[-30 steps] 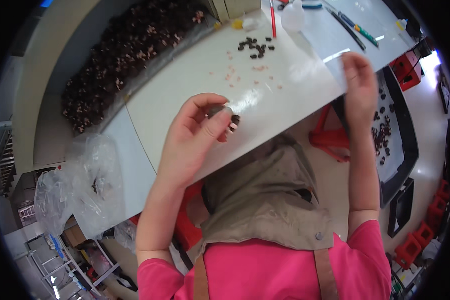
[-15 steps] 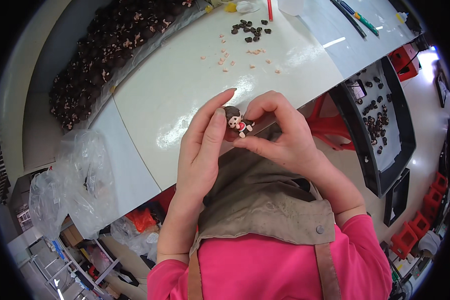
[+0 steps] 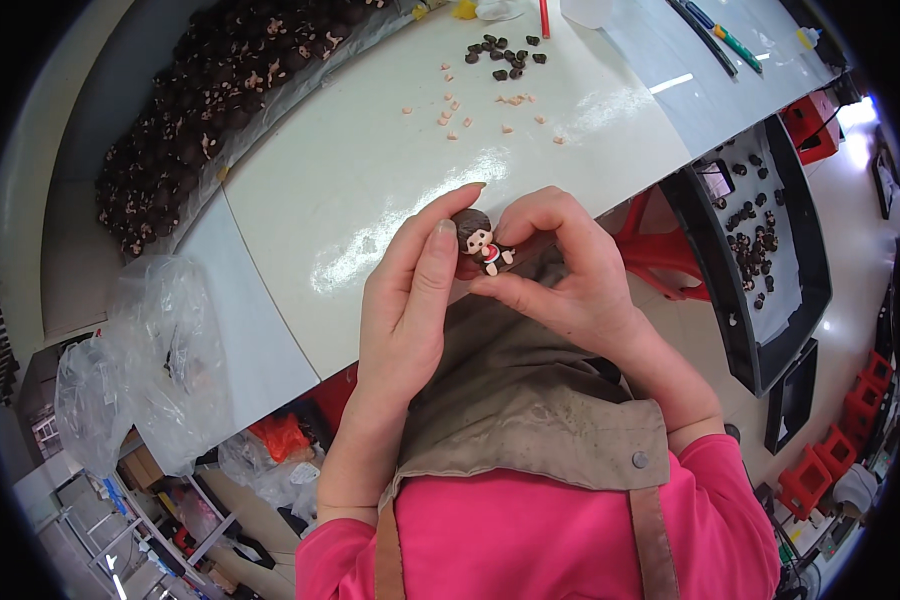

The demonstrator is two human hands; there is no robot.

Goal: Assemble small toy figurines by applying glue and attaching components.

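Observation:
Between my hands, over the near edge of the white table (image 3: 300,220), is a small monkey figurine (image 3: 483,244) with a dark brown head, a pale face and a red and white patch on its front. My left hand (image 3: 415,275) pinches its head between thumb and fingers. From the other side, my right hand (image 3: 575,260) grips its body with thumb and forefinger. Farther back lie several small dark brown pieces (image 3: 515,72), and nearer than those, scattered tiny pale pink pieces (image 3: 453,105).
A large heap of brown and pink parts (image 3: 205,110) fills the far left. Clear plastic bags (image 3: 165,350) hang at the left table edge. On the right, a black tray (image 3: 715,290) holds more figurines beside a red stool (image 3: 660,250). Pens (image 3: 738,50) lie at the far right.
The figurine has shifted slightly right and turned a little in my fingers, with more of its head showing. Both hands keep their hold.

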